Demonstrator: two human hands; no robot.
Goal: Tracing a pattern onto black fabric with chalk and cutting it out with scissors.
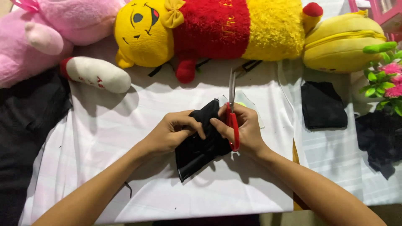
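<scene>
A folded piece of black fabric (pixel 197 152) lies on a white cloth (pixel 125 167) in the middle of the view. My left hand (pixel 173 132) pinches its upper left part. My right hand (pixel 245 129) holds red-handled scissors (pixel 231 109) with the blades pointing away from me, and its fingers also press on the black fabric. A bit of white fabric with a yellow-green spot (pixel 243 102) peeks out behind my right hand.
Plush toys line the far edge: a pink one (pixel 46 29), a yellow bear in a red top (pixel 209 31), a yellow round one (pixel 341 42). A black fabric stack (pixel 323 104) and loose black cloth (pixel 381 136) lie right. Artificial flowers (pixel 387 79) stand far right. Dark cloth (pixel 29 121) lies left.
</scene>
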